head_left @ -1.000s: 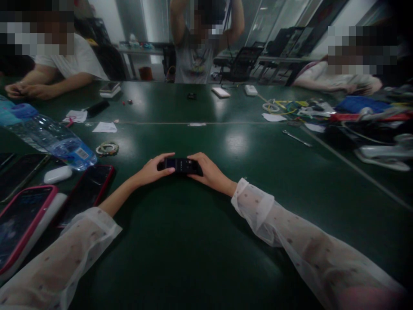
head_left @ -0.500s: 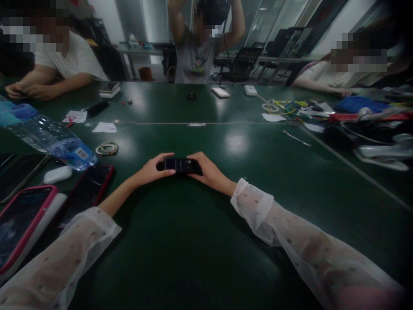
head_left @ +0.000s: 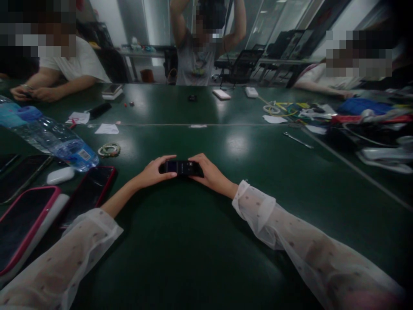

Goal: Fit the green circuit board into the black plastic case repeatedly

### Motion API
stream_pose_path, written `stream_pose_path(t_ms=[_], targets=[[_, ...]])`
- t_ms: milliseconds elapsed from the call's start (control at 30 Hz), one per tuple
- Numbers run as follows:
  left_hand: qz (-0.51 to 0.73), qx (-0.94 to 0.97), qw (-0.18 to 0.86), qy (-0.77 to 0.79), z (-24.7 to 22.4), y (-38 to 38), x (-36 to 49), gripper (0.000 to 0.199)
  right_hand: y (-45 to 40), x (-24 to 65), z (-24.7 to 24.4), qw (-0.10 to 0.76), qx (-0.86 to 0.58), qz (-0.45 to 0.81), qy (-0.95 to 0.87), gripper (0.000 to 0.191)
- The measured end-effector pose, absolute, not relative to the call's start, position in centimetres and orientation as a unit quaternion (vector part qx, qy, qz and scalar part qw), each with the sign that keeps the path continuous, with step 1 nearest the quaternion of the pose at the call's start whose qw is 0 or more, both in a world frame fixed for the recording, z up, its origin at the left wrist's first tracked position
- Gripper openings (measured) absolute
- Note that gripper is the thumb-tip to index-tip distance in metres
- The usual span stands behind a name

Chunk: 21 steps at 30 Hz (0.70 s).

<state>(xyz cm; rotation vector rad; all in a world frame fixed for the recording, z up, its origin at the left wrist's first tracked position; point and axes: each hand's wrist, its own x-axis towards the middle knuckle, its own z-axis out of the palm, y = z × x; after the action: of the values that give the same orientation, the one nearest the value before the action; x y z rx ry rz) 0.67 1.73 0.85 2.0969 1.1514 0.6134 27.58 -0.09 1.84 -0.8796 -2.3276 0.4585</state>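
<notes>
Through the head camera I look down on a dark green, glossy table (head_left: 180, 258). On its left side a clear plastic bottle with a blue label (head_left: 58, 137) lies tilted toward a black phone with a red rim (head_left: 88, 191); a rounded white case (head_left: 60, 175) is just beside them. A black-screened phone in a pink case (head_left: 26, 226) rests nearer to me on that side, and my sheer white dotted left sleeve (head_left: 97, 234) overlaps the near end of the red-rimmed phone. A beaded bracelet (head_left: 109, 150) lies between the bottle and the table's pale cross seam. To the right, a slim metal wrench (head_left: 298, 140) lies near a tangle of yellow and white cables (head_left: 287, 107). Beyond the far edge, a person in a grey shirt (head_left: 195, 64) has both arms raised.

The small black rectangular device (head_left: 183, 167) is near the middle of the table, short of the seam. Its long side runs left to right; its dark face bears small pale marks, too small to read. My left hand (head_left: 155, 171) grips its left end, my right hand (head_left: 209, 173) its right, the two apart. I cannot tell whether it touches the table.
</notes>
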Motion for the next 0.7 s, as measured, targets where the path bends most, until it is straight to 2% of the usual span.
stream_pose_path(t_ms=[700], targets=[[0.217, 0.797, 0.347, 0.445, 1.35, 1.59, 0.83, 0.074, -0.01, 27.48, 1.71, 0.303, -0.325, 0.162, -0.881, 0.053]])
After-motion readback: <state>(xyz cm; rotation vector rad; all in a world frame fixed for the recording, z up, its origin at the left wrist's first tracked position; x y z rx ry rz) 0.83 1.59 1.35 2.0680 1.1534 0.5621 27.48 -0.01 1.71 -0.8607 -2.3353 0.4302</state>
